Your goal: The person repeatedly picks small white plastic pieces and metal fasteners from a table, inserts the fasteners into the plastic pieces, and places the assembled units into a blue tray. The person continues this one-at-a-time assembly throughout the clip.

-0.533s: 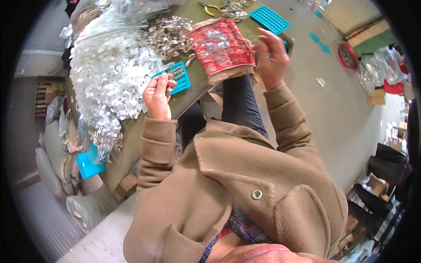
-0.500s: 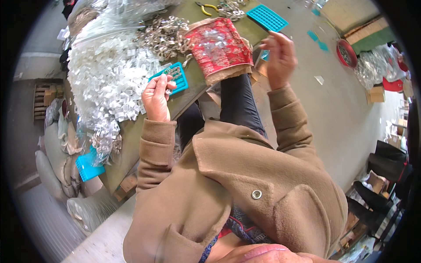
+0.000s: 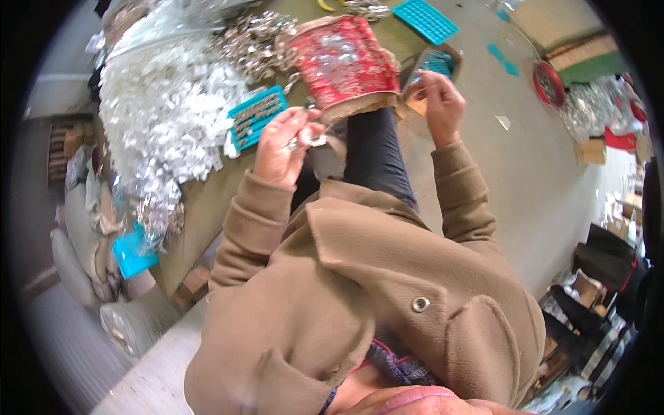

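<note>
My left hand [image 3: 282, 146] is closed around a few small shiny metal pieces [image 3: 317, 140], and one dark bit shows at its fingertips. Just left of it, a blue compartment tray [image 3: 239, 144] lies on the table with rows of small metal parts in it. My right hand [image 3: 443, 107] hovers beside the red patterned cloth [image 3: 344, 61], thumb and fingers pinched together; whatever is between them is too small to make out. Behind its fingertips is a small open box [image 3: 453, 55] with blue pieces inside. Clear and silvery bits are scattered on the cloth.
A large heap of white plastic pieces [image 3: 166, 117] covers the table's left side. Behind the tray lies a pile of metal parts [image 3: 256, 41]. Another blue tray [image 3: 425, 21] sits at the far edge. A red bowl [image 3: 548, 84] stands on the floor at right.
My left hand has moved right, away from the blue tray, leaving its rows of parts exposed. My right hand has dropped slightly nearer, and the small box behind it shows more.
</note>
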The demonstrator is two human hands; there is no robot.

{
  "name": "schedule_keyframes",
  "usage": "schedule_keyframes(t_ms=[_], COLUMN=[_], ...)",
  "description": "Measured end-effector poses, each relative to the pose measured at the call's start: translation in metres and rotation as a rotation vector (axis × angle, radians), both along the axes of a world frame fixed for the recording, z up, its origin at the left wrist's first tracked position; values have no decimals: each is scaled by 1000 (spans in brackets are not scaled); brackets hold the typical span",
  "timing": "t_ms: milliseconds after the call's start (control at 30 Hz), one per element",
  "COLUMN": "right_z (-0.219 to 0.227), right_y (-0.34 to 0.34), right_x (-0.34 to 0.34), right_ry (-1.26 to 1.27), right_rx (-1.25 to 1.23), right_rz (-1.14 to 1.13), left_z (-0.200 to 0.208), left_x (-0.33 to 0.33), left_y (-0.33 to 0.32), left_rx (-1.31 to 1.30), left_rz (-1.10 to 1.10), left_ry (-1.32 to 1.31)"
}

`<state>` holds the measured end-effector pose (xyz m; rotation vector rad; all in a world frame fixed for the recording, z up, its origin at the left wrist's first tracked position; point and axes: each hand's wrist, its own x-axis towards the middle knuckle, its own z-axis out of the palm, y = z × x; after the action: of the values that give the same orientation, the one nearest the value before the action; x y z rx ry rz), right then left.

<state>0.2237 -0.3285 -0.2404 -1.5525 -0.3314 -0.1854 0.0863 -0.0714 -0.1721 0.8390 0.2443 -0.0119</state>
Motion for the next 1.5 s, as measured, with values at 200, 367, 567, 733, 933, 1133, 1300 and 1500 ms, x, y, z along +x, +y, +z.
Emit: schedule_keyframes(t_ms=[200,367,567,733,933,1133,1300,1500], right_z=[65,72,72,72,59,51,48,54], right_y=[103,136,158,173,209,226,234,234], right_x=[-53,-61,-62,-60,-85,-93,-105,-102], right_ry=[66,216,40,-1,384,832,725,699], right_rx=[98,167,-49,-267,-20,309,284,230], right_rz=[589,798,860,884,798,921,817,730], left_z=[9,15,5,-6,-15,-20,-29,-34], left_x=[-11,-32,-53,-67,-66,-72,-69,-63], left_y=[5,23,53,64,57,65,64,65], left_rx=[38,151,-94,-98,244,472,257,381], left_rz=[5,78,53,126,491,594,683,693], left_ry=[-35,-43,56,42,-14,-46,-69,-89])
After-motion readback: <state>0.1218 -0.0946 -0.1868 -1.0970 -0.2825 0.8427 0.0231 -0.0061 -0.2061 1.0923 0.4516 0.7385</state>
